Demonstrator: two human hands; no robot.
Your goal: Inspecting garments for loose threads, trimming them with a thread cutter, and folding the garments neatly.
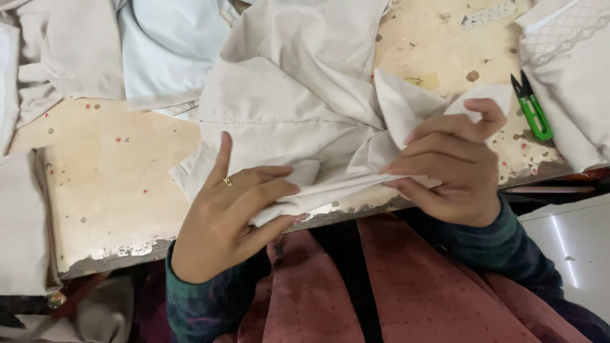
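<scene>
Both hands pinch a folded edge of the pale cloth at the counter front: left hand at 7 o'clock, right hand at 4 o'clock, fingers clamped on fabric. Apparently mid-fold; next likely needs creasing. Green snips lie at 2 o'clock.

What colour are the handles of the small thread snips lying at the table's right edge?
Bright green, with dark blades: the small thread snips show best in the head view.

One small label is all I can spot: a pale rectangular paper strip with dark printed marks, lying slightly tilted at the far edge of the bench. No packages, signs or screens anywhere.
</scene>
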